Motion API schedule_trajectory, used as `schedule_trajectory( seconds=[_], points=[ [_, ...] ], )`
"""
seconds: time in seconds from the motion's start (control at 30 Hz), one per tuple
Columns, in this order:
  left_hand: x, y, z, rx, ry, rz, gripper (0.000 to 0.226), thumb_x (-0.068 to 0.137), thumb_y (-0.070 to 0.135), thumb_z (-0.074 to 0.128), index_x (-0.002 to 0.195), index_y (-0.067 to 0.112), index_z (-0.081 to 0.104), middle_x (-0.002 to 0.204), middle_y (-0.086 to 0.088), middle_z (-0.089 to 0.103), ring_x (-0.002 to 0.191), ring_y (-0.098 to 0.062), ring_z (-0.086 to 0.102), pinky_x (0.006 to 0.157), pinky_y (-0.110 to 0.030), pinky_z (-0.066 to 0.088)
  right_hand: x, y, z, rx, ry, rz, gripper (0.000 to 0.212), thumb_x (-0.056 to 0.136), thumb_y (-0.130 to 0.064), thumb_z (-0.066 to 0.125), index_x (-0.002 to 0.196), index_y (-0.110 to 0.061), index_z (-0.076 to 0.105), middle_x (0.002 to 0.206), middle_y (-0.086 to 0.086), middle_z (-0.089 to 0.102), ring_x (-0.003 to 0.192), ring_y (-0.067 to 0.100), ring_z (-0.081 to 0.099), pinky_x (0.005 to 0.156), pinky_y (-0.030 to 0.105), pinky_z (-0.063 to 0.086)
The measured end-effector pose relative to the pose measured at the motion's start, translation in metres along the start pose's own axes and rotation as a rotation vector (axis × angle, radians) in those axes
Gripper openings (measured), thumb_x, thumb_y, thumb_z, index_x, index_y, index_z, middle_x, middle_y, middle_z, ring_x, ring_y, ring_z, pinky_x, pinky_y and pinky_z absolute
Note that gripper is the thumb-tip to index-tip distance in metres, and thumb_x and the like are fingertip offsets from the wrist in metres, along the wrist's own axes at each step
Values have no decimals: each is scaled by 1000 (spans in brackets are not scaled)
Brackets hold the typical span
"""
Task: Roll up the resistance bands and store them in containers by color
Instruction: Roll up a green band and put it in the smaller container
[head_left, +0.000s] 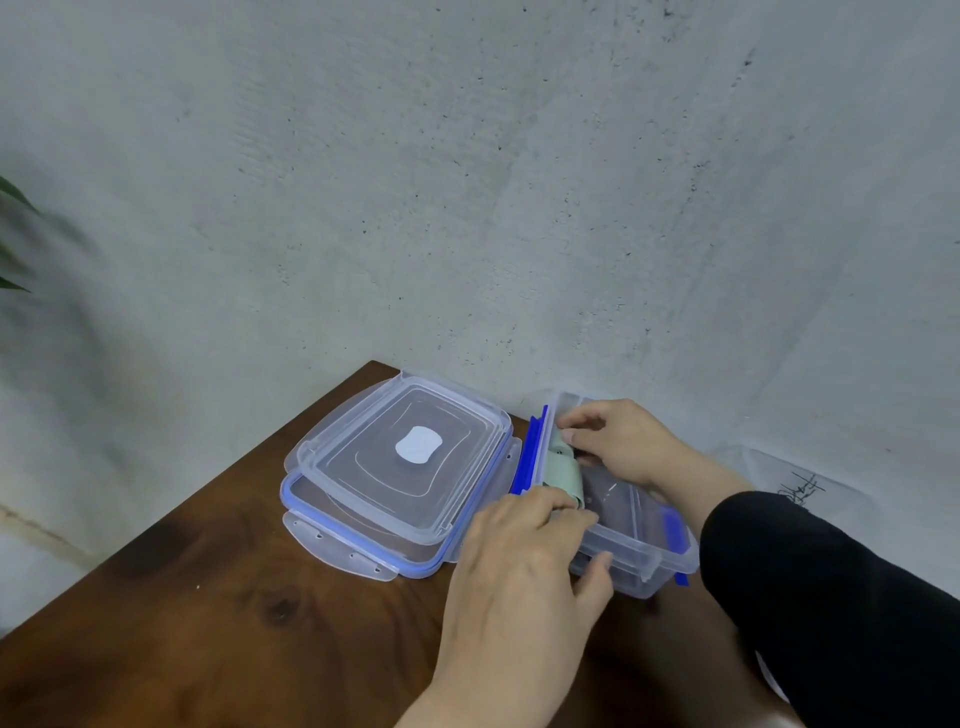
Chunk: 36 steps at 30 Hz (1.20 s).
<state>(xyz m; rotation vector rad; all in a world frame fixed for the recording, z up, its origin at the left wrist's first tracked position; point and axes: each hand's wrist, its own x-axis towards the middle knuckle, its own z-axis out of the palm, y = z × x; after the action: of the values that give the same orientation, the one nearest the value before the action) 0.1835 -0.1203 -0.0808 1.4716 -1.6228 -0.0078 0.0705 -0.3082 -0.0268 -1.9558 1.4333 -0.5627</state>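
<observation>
Brown wooden surface (208, 623) fills lower frame. Two clear lids (400, 467) lie stacked at centre. Open container (639, 551), lower right, holds pale green band (563, 475); left hand (524, 561) and right hand (618, 441) both grip it at the rim

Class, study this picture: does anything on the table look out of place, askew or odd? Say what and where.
Two clear lids lie stacked askew, the upper one turned and overhanging the lower. A pale green band roll sits at the open container's left rim, between both hands, not clearly settled inside. Nothing looks spilled or damaged.
</observation>
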Motion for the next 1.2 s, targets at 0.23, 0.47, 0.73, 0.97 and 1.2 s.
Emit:
schedule_trajectory(
  seconds=[0.23, 0.47, 0.73, 0.97, 1.2],
  points=[
    [2, 0, 0, 17, -10, -10, 35, 81, 49, 65, 113, 36, 70, 109, 19, 63, 101, -2, 58, 85, -19, 48, 0, -1, 5, 137, 56, 60, 13, 88, -5, 71, 100, -9, 70, 98, 11, 69, 78, 13, 62, 63, 16, 54],
    [2, -1, 1, 10, -4, -14, 34, 77, 46, 77, 108, 35, 72, 105, 18, 65, 97, -4, 61, 80, -21, 51, 3, 1, 5, 207, 78, 123, 17, 86, -4, 73, 102, -4, 67, 102, 14, 66, 89, 19, 65, 70, 21, 58],
    [1, 0, 2, 2, 32, -10, 33, 80, 51, 58, 108, 38, 69, 113, 19, 59, 100, -2, 56, 77, -19, 43, 6, 1, 7, 121, 81, 132, 19, 86, -11, 74, 103, -7, 66, 107, 14, 66, 85, 19, 63, 60, 23, 55],
    [3, 2, -3, -86, 56, -27, 39, 88, 53, 43, 116, 37, 65, 126, 19, 50, 109, -5, 56, 87, -28, 54, 10, -1, 1, -28, 76, 106, 19, 88, -18, 73, 102, -7, 67, 97, 13, 69, 81, 22, 63, 75, 37, 59],
    [3, 9, -17, -185, 139, -20, 19, 94, 53, 40, 108, 43, 48, 112, 25, 43, 97, -4, 56, 70, -16, 49, -12, -35, -31, -90, 481, -78, 28, 98, -31, 49, 82, -17, 68, 78, 1, 71, 78, 27, 68, 73, 41, 58]
  ],
)
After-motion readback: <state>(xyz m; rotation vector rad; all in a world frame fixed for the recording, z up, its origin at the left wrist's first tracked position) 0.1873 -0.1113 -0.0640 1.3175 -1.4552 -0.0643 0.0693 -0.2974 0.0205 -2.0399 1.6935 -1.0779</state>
